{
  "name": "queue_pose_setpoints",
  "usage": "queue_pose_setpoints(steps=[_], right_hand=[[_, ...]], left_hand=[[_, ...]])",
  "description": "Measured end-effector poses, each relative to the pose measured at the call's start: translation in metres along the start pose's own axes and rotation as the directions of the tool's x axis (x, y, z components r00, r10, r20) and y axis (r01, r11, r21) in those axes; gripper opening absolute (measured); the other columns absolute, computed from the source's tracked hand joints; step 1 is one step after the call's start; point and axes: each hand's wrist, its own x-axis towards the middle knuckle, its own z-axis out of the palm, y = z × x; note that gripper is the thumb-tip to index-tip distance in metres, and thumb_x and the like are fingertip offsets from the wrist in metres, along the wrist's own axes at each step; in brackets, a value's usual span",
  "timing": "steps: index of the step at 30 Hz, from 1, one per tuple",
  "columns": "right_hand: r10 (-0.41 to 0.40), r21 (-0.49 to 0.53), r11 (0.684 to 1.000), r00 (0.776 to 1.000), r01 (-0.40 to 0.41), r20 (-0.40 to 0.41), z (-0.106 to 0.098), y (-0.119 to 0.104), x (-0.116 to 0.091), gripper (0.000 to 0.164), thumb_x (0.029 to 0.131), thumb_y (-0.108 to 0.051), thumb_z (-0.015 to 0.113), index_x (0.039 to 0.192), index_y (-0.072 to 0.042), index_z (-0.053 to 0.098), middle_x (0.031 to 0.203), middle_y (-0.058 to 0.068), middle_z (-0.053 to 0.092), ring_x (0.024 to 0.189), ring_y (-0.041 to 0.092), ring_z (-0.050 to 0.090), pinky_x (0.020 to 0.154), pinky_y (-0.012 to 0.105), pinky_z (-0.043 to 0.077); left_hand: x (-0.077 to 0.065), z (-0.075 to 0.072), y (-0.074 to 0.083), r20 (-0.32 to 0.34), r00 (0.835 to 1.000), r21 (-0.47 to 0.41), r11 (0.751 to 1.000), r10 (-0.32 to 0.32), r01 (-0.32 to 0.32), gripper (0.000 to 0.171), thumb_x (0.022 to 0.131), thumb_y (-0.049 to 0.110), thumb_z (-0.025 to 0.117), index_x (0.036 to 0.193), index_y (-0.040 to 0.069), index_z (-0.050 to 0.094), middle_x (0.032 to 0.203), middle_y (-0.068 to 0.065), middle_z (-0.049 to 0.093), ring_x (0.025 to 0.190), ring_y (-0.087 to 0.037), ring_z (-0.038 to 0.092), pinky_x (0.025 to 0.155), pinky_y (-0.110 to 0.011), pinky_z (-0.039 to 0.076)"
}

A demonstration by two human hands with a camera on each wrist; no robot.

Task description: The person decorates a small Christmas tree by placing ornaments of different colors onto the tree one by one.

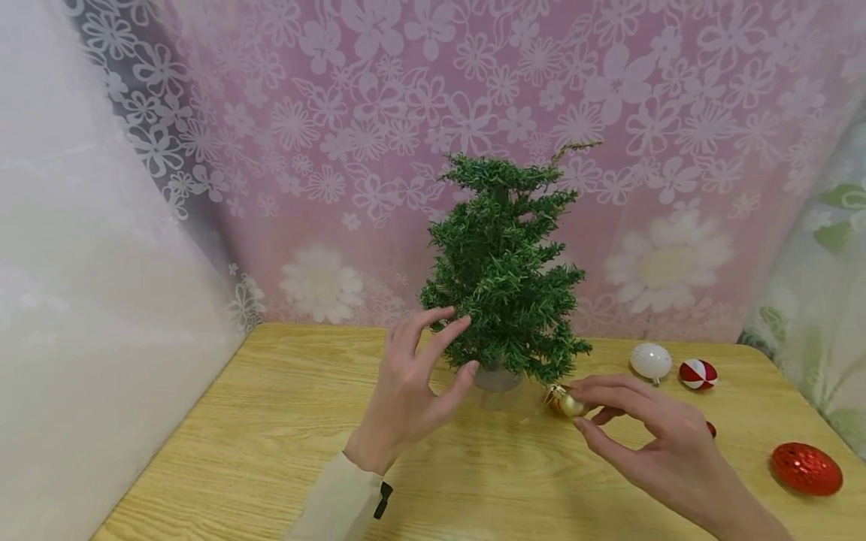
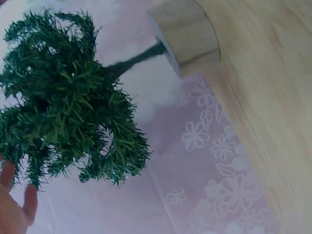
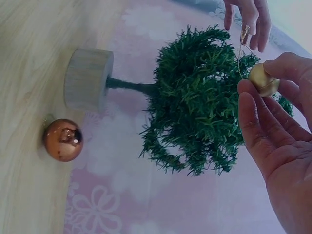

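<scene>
A small green artificial Christmas tree (image 1: pixel 504 263) stands upright on a round base (image 3: pixel 87 80). My right hand (image 1: pixel 659 443) pinches a small gold bauble (image 3: pixel 263 79) between thumb and fingers, to the right of the base in the head view. A thin gold hanging string (image 3: pixel 240 56) rises from the bauble. My left hand (image 1: pixel 413 376) is beside the lower left branches, fingers spread and holding nothing. Whether its fingertips touch the branches I cannot tell. On the table near the base lies a shiny copper bauble (image 3: pixel 63 140), mostly hidden behind the gold one in the head view.
To the right on the wooden table (image 1: pixel 271 421) lie a white bauble (image 1: pixel 651 362), a red-and-white bauble (image 1: pixel 697 374) and a glossy red one (image 1: pixel 806 469). A bit of another red thing (image 1: pixel 711 429) peeks out behind my right hand. Flowered curtain (image 1: pixel 379 150) closes off the back.
</scene>
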Motion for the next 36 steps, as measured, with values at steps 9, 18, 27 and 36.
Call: queue_pose_setpoints(steps=[9, 18, 27, 36], right_hand=[[-0.055, 0.048, 0.997, 0.998, 0.056, -0.024, 0.006, -0.003, 0.007, 0.055, 0.066, 0.012, 0.086, 0.113, -0.013, 0.075, 0.112, -0.001, 0.073, 0.083, -0.004, 0.068, 0.072, 0.01, 0.055], [-0.077, 0.053, 0.996, 0.997, 0.076, 0.013, 0.012, -0.007, 0.008, 0.054, 0.068, 0.009, 0.087, 0.116, -0.014, 0.074, 0.113, 0.0, 0.072, 0.09, -0.003, 0.067, 0.073, 0.01, 0.054], [-0.14, 0.09, 0.986, 0.99, 0.138, 0.012, 0.017, -0.006, 0.008, 0.028, 0.09, -0.018, 0.079, 0.117, -0.013, 0.074, 0.115, 0.004, 0.072, 0.095, -0.001, 0.068, 0.072, 0.01, 0.055], [-0.095, 0.071, 0.993, 0.993, 0.091, 0.064, 0.014, -0.011, 0.006, 0.026, 0.094, -0.026, 0.074, 0.119, -0.019, 0.072, 0.116, -0.002, 0.071, 0.092, -0.001, 0.068, 0.072, 0.01, 0.055]], left_hand=[[-0.014, 0.002, 0.03, 0.046, 0.999, -0.179, 0.984, 0.014, -0.006, 0.025, 0.098, 0.033, 0.066, 0.116, 0.016, 0.071, 0.107, 0.004, 0.072, 0.097, -0.009, 0.067, 0.086, -0.025, 0.052], [-0.022, 0.008, 0.047, 0.176, 0.984, -0.185, 0.981, -0.034, 0.067, 0.02, 0.096, 0.033, 0.071, 0.113, 0.022, 0.071, 0.103, 0.011, 0.073, 0.091, -0.003, 0.068, 0.086, -0.019, 0.051], [-0.022, 0.01, 0.048, 0.181, 0.983, -0.162, 0.985, -0.034, 0.064, 0.015, 0.095, 0.026, 0.072, 0.11, 0.021, 0.072, 0.101, 0.011, 0.074, 0.088, -0.001, 0.068, 0.087, -0.019, 0.052], [-0.022, 0.011, 0.048, 0.18, 0.983, -0.188, 0.98, -0.027, 0.062, 0.013, 0.095, 0.02, 0.072, 0.108, 0.02, 0.073, 0.093, 0.012, 0.074, 0.083, 0.003, 0.066, 0.085, -0.013, 0.049]])
